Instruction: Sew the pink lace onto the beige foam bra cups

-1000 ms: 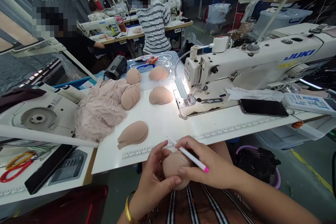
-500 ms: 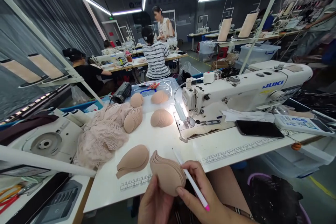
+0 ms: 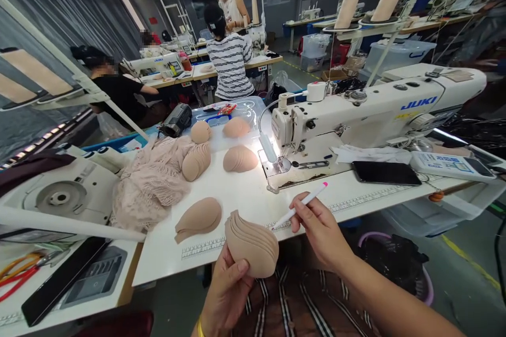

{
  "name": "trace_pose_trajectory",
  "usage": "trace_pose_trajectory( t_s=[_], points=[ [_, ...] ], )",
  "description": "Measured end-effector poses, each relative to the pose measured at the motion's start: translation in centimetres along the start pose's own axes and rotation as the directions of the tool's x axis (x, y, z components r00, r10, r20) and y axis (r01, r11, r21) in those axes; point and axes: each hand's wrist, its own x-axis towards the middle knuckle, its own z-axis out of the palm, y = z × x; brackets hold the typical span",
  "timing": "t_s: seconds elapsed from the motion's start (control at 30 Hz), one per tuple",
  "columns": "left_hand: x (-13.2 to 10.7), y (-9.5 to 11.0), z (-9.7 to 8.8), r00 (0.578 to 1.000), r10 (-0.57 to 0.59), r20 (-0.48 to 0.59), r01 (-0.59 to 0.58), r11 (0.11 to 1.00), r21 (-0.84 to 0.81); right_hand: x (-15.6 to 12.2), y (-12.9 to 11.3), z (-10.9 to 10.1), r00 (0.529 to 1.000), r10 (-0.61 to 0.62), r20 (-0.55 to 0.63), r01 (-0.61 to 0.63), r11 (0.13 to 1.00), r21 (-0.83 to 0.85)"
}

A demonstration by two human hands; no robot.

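Observation:
A stack of beige bra cups [image 3: 253, 245] is gripped by my left hand [image 3: 231, 287], thumb across the front cup and fingers behind. Their layered edges fan out toward the upper right. My right hand [image 3: 318, 229] pinches a white pen [image 3: 294, 211] with a pink end; its tip points down-left, close to the stack's right edge. I cannot tell whether the tip touches a cup. Just beyond my left hand, a pair of overlapping bra cups [image 3: 201, 216] lies on the white table [image 3: 158, 258], above a printed ruler [image 3: 203, 247].
More cup stacks [image 3: 240, 159] lie farther back, beside crumpled beige lace [image 3: 152, 184]. At the right stand a sewing machine [image 3: 356, 116], thread snips [image 3: 314, 164], a black phone [image 3: 386, 173] and a white device [image 3: 450, 165]. Co-workers [image 3: 229, 66] are at tables beyond.
My right hand has left the stack and moved right and up, turning the pen so its pink end points up. The left hand alone now holds the cups. The view has tilted down.

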Motion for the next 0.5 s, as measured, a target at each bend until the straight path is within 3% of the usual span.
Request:
trace_pose_trajectory(
  t_s=[0.17,0.33,0.5],
  points=[
    [-0.1,0.0,-0.3,0.999,-0.021,0.038,0.018,0.996,0.083,0.1,-0.5,0.9,0.998,0.030,0.047,-0.029,0.999,-0.018],
    [-0.2,0.0,-0.3,0.998,-0.039,0.039,0.034,0.991,0.132,0.2,-0.8,1.2,0.993,0.093,0.075,-0.098,0.993,0.067],
    [-0.3,0.1,0.0,0.999,-0.051,0.014,0.049,0.991,0.123,0.1,-1.6,1.0,0.998,0.040,0.044,-0.042,0.998,0.047]
  ],
)
